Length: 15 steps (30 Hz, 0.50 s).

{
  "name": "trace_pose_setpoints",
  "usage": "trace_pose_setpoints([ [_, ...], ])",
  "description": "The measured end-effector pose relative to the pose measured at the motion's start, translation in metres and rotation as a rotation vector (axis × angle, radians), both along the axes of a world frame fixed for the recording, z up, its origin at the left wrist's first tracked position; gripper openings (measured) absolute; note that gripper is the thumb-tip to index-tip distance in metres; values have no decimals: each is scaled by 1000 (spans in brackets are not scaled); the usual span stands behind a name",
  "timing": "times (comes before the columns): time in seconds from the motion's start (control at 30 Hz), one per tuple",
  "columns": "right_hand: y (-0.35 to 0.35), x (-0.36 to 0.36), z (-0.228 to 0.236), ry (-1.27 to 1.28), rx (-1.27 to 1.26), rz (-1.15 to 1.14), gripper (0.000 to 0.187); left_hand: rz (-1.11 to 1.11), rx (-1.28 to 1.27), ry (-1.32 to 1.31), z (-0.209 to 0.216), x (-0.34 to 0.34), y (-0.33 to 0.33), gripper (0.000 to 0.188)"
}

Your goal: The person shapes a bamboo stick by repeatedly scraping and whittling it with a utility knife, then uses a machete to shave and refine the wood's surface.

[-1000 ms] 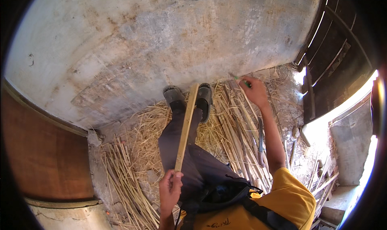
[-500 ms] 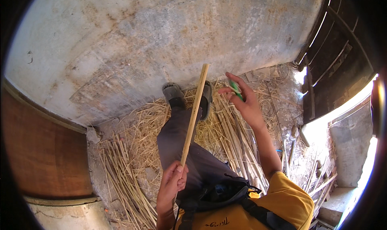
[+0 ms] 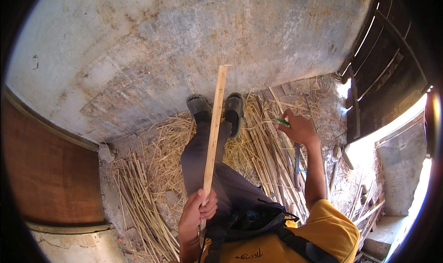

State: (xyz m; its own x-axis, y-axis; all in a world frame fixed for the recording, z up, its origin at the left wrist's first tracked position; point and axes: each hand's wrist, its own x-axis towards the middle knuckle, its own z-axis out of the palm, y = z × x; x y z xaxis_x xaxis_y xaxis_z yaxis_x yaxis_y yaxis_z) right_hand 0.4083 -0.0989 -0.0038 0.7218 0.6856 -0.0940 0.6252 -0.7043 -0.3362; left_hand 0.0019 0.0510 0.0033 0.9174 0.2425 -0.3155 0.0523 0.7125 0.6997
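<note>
So the left hand [image 3: 197, 211] sits low in the frame, a bit left of centre, fingers wrapped in a fist round the bottom end of a long pale flat wooden slat [image 3: 213, 133]. The slat runs almost straight up the middle of the picture, leaning slightly right, and its top end shows against the grey stained concrete wall [image 3: 184, 46] filling the upper half. It passes over the person's grey trouser legs [image 3: 203, 161] and between the two dark slip-on shoes [image 3: 217, 110] planted where the wall meets the ground. The right hand [image 3: 299, 129] is out to the right of centre, arm stretched, fingers curled round a small green-handled tool [image 3: 282, 122], of which only the green tip pokes out on the left, so I can't tell what kind it is. That hand hovers above a heap of thin split bamboo strips and dry straw [image 3: 258, 152] spread over the ground on both sides of the legs. More loose sticks [image 3: 138, 194] lie lower left, next to a brown wooden panel [image 3: 50, 171]. Dark wooden slatted door [image 3: 387, 65] upper right.
</note>
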Motion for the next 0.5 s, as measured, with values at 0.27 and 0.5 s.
trace_pose_setpoints([
  [0.27, -14, -7, -1, 240, -15, 43, 64, 27, 145, 137, 1, 5, 7, 57],
  [0.5, -14, -10, -22, 267, -152, 103, 47, 44, 1332, 274, 78, 47, 27, 43],
])
